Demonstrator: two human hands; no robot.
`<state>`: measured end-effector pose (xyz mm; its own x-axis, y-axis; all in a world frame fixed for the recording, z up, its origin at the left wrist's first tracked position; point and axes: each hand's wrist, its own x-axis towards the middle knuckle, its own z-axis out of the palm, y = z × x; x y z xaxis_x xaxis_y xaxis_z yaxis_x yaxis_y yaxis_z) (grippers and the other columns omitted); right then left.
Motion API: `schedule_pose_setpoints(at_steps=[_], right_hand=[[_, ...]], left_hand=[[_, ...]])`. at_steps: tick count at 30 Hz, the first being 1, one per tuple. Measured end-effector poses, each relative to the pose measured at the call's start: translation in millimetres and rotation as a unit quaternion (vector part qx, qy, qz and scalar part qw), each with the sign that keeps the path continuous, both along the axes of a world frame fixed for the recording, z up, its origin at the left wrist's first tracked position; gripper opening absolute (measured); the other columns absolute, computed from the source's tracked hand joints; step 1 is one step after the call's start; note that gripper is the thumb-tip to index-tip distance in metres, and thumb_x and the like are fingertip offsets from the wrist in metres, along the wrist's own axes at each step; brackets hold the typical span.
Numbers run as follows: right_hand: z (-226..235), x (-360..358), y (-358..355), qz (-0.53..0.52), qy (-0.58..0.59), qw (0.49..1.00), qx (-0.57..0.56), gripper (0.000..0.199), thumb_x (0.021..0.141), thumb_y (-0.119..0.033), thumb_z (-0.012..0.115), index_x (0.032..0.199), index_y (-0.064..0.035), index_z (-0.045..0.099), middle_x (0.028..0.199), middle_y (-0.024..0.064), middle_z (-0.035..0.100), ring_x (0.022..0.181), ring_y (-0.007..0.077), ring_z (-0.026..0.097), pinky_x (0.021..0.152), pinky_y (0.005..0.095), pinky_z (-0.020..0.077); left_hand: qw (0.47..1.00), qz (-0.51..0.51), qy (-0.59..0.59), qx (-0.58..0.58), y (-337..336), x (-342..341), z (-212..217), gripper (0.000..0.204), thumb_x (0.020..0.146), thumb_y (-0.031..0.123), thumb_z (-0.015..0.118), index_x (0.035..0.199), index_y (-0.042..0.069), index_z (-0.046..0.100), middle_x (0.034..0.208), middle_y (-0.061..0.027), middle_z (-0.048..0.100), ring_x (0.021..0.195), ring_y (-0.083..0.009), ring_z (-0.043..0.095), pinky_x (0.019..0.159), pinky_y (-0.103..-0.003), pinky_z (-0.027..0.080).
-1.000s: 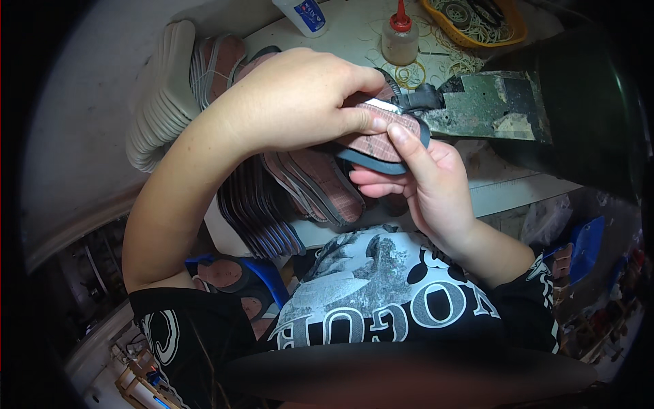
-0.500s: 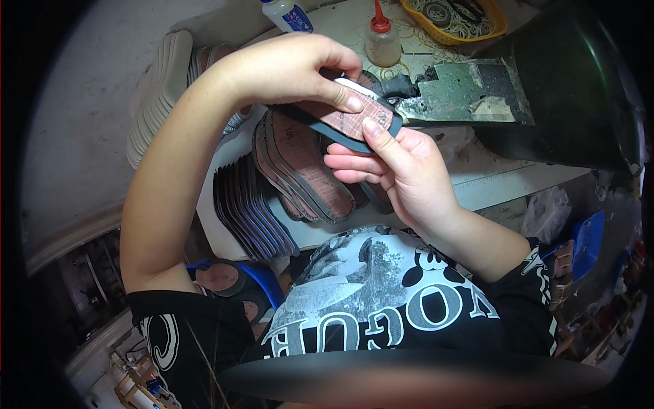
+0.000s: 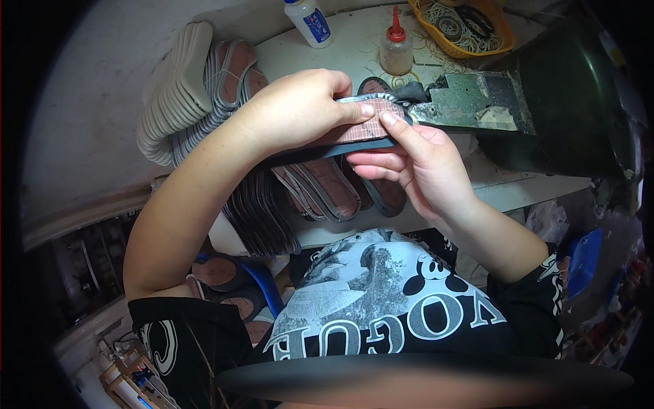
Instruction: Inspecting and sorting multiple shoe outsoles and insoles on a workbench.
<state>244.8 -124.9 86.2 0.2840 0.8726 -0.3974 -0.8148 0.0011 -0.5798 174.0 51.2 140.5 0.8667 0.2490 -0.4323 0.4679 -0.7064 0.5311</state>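
Observation:
Both my hands grip a shoe sole piece near its end on the right. Its top is a reddish-brown patterned insole (image 3: 351, 134) with a pale grey edge, lying against a dark outsole (image 3: 334, 150) that shows along the near side. My left hand (image 3: 310, 112) bends over from the left, its thumb pressed on the insole and its other fingers hidden behind. My right hand (image 3: 429, 160) has its thumb on the end of the insole and its fingers curled underneath. Beneath them lie several reddish-brown insoles (image 3: 330, 191) on the table (image 3: 286, 51).
Dark soles (image 3: 262, 218) stand stacked at the near left, with pale insoles (image 3: 176, 102) and grey-edged insoles (image 3: 231, 71) behind. A red-nozzled bottle (image 3: 396, 54), white bottle (image 3: 310, 26) and yellow basket (image 3: 504, 46) stand at the back. A green metal piece (image 3: 466, 102) juts in from the right.
Both hands and the sole piece have shifted a little right. The insole's far edge has turned up into view and the piece lies more level. My thumbs stay pressed on it.

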Motion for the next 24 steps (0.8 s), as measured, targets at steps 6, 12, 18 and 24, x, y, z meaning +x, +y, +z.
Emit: schedule_pose_setpoints(at_steps=[6, 12, 18, 24], right_hand=[[-9.5, 5.7, 4.4, -0.002, -0.020, 1.000, -0.002, 0.031, 0.097, -0.021, 0.050, 0.100, 0.0087, 0.058, 0.093, 0.0165, 0.066, 0.078, 0.0187, 0.069, 0.071, 0.0261, 0.0584], [-27.6, 12.8, 16.0, 0.006, -0.059, 0.998, -0.016, 0.027, 0.095, -0.019, 0.053, 0.098, 0.0067, 0.059, 0.090, 0.0143, 0.067, 0.073, 0.0150, 0.068, 0.063, 0.0208, 0.0566], [-20.7, 22.2, 5.2, 0.049, -0.072, 0.996, -0.001, 0.026, 0.093, -0.024, 0.056, 0.102, -0.0009, 0.062, 0.094, 0.0070, 0.067, 0.085, 0.0108, 0.065, 0.078, 0.0247, 0.0519], [-5.7, 27.4, -25.6, 0.133, -0.124, 0.983, -0.031, 0.027, 0.090, -0.019, 0.060, 0.103, 0.0044, 0.061, 0.094, 0.0107, 0.068, 0.080, 0.0137, 0.066, 0.073, 0.0258, 0.0533]], left_hand=[[0.991, 0.121, 0.026, -0.053, -12.7, -5.3, -12.6, 0.041, 0.089, 0.037, 0.059, 0.080, -0.002, 0.060, 0.064, -0.0044, 0.055, 0.059, -0.0097, 0.049, 0.052, -0.028, 0.041], [0.978, 0.168, 0.047, -0.117, -4.1, -5.2, -30.1, 0.042, 0.088, 0.040, 0.061, 0.087, -0.002, 0.066, 0.071, -0.0074, 0.064, 0.060, -0.0115, 0.059, 0.055, -0.024, 0.046], [0.932, 0.237, 0.033, -0.272, -13.0, -5.8, -26.2, 0.042, 0.088, 0.040, 0.061, 0.085, -0.001, 0.068, 0.070, -0.0083, 0.066, 0.058, -0.0118, 0.059, 0.052, -0.024, 0.046], [0.919, 0.216, 0.058, -0.326, -17.9, -8.4, -21.2, 0.052, 0.088, 0.047, 0.059, 0.073, -0.002, 0.067, 0.054, -0.0100, 0.061, 0.036, -0.0127, 0.052, 0.034, -0.022, 0.038]])
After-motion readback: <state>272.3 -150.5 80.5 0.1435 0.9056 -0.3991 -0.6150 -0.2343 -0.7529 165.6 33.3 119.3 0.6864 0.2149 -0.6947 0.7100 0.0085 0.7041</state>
